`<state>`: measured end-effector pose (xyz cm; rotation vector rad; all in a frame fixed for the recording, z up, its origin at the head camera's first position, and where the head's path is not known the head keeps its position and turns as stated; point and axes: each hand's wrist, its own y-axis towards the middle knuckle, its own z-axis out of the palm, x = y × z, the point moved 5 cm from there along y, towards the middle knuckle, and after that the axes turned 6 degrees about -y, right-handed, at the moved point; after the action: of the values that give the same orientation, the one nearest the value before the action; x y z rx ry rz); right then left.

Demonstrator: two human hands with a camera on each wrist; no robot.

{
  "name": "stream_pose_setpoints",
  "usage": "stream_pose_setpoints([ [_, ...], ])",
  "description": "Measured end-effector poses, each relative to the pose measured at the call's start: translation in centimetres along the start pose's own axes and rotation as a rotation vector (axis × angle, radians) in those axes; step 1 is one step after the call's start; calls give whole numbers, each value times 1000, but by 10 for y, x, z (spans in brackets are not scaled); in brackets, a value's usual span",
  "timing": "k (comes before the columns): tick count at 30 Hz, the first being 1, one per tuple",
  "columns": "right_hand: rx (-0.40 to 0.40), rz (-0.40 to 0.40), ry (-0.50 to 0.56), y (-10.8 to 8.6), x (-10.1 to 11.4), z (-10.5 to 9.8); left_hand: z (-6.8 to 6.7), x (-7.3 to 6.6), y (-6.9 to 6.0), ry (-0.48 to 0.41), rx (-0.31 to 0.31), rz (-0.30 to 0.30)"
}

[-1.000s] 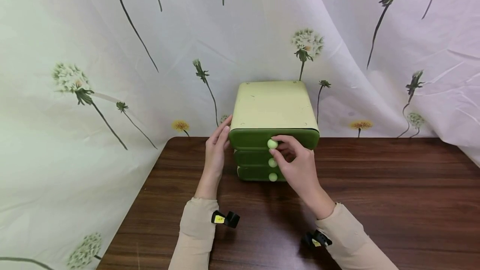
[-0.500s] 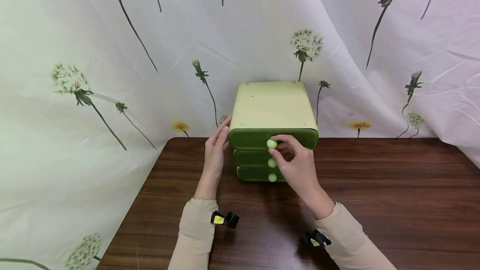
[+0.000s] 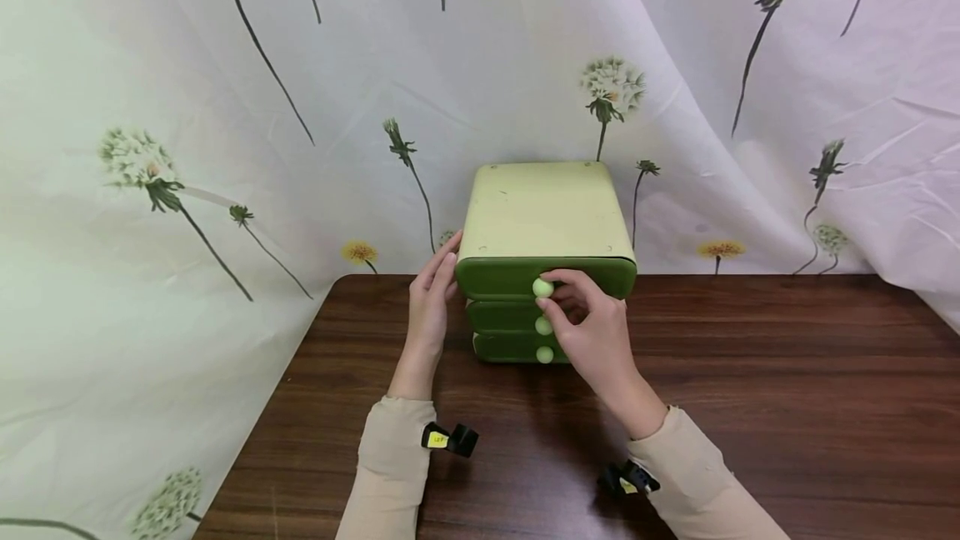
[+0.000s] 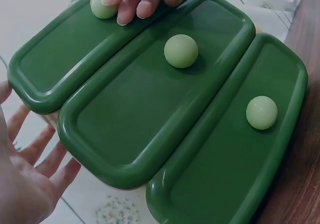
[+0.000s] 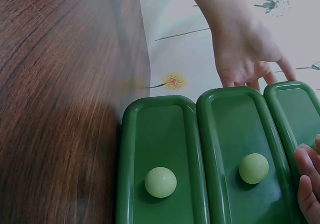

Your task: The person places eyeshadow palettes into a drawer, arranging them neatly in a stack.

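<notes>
A small drawer cabinet [image 3: 547, 211] with a cream top and three green drawer fronts stands on the table. Each front bears a round pale green knob. My right hand [image 3: 597, 330] pinches the top drawer's knob [image 3: 543, 287] between thumb and fingers. Along the cabinet's left side, my left hand [image 3: 429, 307] rests with its fingers extended; in the left wrist view those fingers [image 4: 42, 156] are spread and fairly straight. The middle knob [image 4: 181, 51] and the bottom knob [image 4: 261, 113] are untouched. All three drawers look closed or nearly so.
The cabinet stands on a dark brown wooden table [image 3: 750, 407], near its back edge. A white cloth [image 3: 300, 107] printed with dandelions hangs behind and to the left. Black wrist cameras [image 3: 450, 438] are strapped to both sleeves.
Both hands keep their places on the cabinet and the knob. The whole view shifts very slightly; no drawer visibly moves.
</notes>
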<state>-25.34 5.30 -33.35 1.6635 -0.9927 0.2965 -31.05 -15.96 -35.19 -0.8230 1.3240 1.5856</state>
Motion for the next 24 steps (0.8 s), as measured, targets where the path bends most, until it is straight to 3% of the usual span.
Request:
stream_pose_setpoints([
  [7, 1, -5, -15, -1, 1, 0, -3, 1, 0, 25, 37, 5],
  [12, 2, -27, -21, -2, 2, 0, -7, 3, 0, 52, 108, 18],
  [17, 11, -41, -17, -3, 2, -1, -8, 3, 2, 23, 172, 26],
  [24, 47, -43, -23, -7, 4, -4, -8, 1, 2, 26, 186, 39],
])
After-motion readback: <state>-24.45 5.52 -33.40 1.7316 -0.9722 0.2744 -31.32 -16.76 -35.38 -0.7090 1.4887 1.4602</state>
